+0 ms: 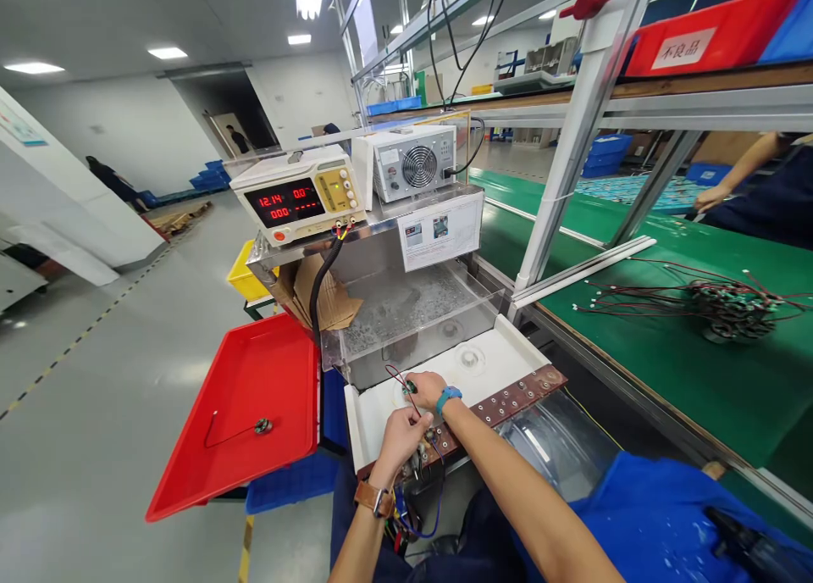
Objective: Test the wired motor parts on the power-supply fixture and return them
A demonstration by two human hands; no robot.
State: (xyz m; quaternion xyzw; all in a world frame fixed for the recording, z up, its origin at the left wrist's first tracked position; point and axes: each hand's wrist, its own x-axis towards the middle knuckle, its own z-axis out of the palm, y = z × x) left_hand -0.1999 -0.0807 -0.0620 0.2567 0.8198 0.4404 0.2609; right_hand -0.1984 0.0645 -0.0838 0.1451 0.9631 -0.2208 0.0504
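Note:
My right hand [428, 390], with a blue band at the wrist, is closed on a small green circuit board [410, 387] with dark red wires [395, 371]. The board is over the white tray [492, 350] of the bench fixture. Just nearer to me, my left hand [401, 435], with a brown strap at the wrist, pinches the thin wire lead beside a brown terminal strip [501, 407]. Its fingertips partly hide the lead's end. A similar round board [262, 426] with a wire lies in the red tray [254, 380] on the left.
A power supply [298, 195] with a red display and a grey fan-backed unit [416, 163] stand on the metal shelf behind. A clear plastic cover [419, 308] sits below them. On the green conveyor [686, 371] lies a pile of wired boards [737, 308]. A co-worker's arm [740, 172] shows far right.

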